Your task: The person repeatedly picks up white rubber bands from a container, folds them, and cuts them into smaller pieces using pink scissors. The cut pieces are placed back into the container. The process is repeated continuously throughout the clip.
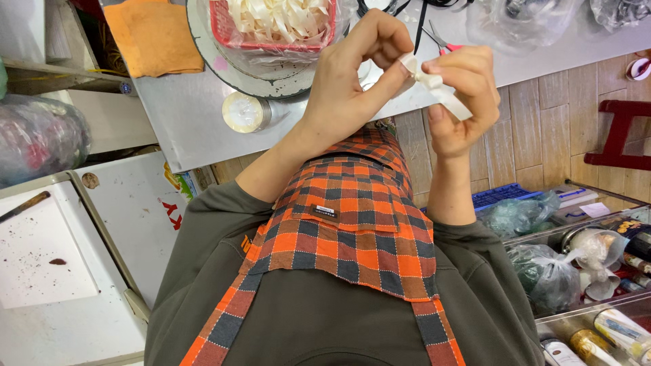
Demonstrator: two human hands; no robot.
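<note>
Head view looks straight down the person's own torso; orange-and-grey checked apron (pixel 346 217) over a dark olive sweater (pixel 203 271) fills the lower half.

Both hands are raised at 12 o'clock of the frame, over the table edge. Left hand (pixel 349 74) and right hand (pixel 461 95) pinch the same white ribbon strip (pixel 434 88). Left thumb and forefinger close on the strip's upper end; right fingers curl shut around the middle, and the strip's free end sticks out toward 4 o'clock below the right thumb. The strip looks folded or looped between the two hands; exact fold cannot be told.

Grey table (pixel 196 115) runs across the top. On it, at 11 o'clock of the hands, is a round white tray (pixel 271 81) with a red basket (pixel 237 37) wrapped in clear plastic, full of cream ribbon pieces (pixel 274 17). A roll of tape (pixel 245 112) lies at 9 o'clock of the left hand, just beside the tray. An orange cloth (pixel 152 37) lies at the far left of the table. Red-handled scissors (pixel 441 42) sit right behind the right hand, at its 12 o'clock. Clear plastic bags (pixel 522 20) are at 1 o'clock.

Right edge: red stool (pixel 620 135) on the wood floor; bins with bags and bottles (pixel 583 271) at 4 o'clock.
</note>
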